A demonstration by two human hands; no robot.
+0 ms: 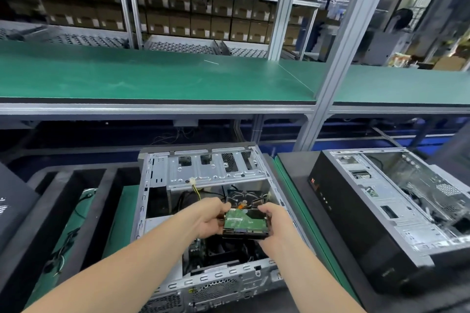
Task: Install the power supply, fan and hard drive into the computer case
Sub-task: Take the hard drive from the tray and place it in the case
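The hard drive (245, 222) hangs above the middle of the open computer case (142, 201), held between 2 hands. Its green circuit board faces up and its connector edge points back at the person. The left hand (211, 218) grips its left side with curled fingers, and the right hand (276, 221) grips its right side the same way. Both are equally near, since both already hold it.

The drive's long axis seems to run away from the person, toward the metal drive cage (211, 173) at the far end of the case. That cage lies ahead of the fingers, so I judge the coming move to be a forward slide.

A black fan (244, 197) sits just beyond the drive. A yellow lead with a white plug (192, 181) dangles at the cage edge and could snag. A 2nd open case (381, 211) lies well apart on the right.
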